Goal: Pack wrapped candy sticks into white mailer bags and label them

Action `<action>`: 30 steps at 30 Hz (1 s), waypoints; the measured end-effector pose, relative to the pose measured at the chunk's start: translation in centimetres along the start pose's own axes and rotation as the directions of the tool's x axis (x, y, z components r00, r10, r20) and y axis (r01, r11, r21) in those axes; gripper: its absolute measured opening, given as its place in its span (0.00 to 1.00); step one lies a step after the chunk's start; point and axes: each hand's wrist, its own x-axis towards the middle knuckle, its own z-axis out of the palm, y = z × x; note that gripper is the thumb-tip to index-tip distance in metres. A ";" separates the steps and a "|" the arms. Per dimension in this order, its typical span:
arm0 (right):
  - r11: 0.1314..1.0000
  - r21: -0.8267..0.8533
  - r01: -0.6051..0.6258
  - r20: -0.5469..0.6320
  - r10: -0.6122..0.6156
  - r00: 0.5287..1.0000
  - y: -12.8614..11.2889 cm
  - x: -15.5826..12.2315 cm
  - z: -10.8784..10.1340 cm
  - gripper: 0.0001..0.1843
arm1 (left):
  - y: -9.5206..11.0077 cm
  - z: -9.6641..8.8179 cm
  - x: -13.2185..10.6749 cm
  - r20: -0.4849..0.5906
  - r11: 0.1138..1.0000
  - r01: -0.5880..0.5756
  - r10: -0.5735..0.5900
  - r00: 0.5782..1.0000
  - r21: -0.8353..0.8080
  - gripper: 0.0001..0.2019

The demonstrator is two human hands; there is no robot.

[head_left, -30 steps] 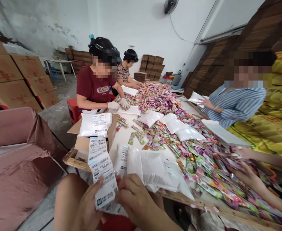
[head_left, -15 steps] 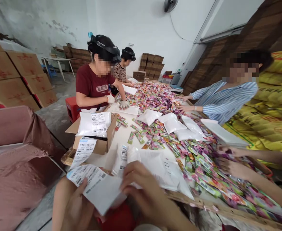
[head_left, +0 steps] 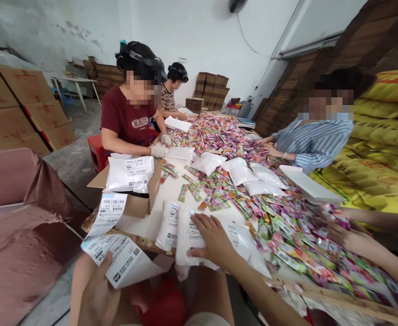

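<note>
White wood-edged surface (head_left: 169, 189), colourful flat sachets (head_left: 219, 132) heaped; brown cardboard cartons (head_left: 213, 90) behind; left hand (head_left: 100, 290) pinching white paper labels (head_left: 126, 268), right hand (head_left: 215, 239) spread

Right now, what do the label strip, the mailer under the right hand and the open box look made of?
Label strip: probably thin, smooth paper; it curls and carries black print.
Mailer under the right hand: likely white plastic film, smooth; it looks puffy, though coated paper is possible.
Open box: cardboard, judging by its dull brown, stiff-looking sides.
</note>
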 end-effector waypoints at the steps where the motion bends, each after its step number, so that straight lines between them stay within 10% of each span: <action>1: 1.000 -0.012 -0.005 0.050 0.006 0.999 -0.4 -0.3 0.0 0.56 | -0.1 0.3 0.0 0.006 0.999 -0.019 0.018 1.000 0.045 0.20; 4: 0.999 -0.006 -0.053 0.131 0.053 0.990 -0.3 0.2 -0.9 0.65 | -0.4 0.9 -0.1 0.091 0.990 -0.036 0.024 0.996 0.133 0.19; 9: 0.942 0.182 -0.283 0.236 0.238 0.942 3.2 4.0 -2.9 0.36 | -1.1 -0.4 0.3 0.088 0.982 -0.001 -0.016 0.996 0.189 0.19; 20: 0.873 0.139 -0.468 0.101 0.457 0.884 4.4 3.6 2.2 0.39 | -2.4 -1.0 -0.5 0.085 0.975 0.098 -0.116 0.990 0.199 0.20; 25: 0.859 0.134 -0.494 0.198 0.466 0.863 4.5 4.5 1.6 0.37 | -5.4 -0.1 -2.3 0.353 0.925 0.184 -0.303 0.885 0.334 0.25; 30: 0.868 0.221 -0.444 0.281 0.380 0.882 4.5 4.1 -0.1 0.36 | -7.4 0.3 -1.6 0.602 0.892 -0.116 -0.194 0.775 0.437 0.22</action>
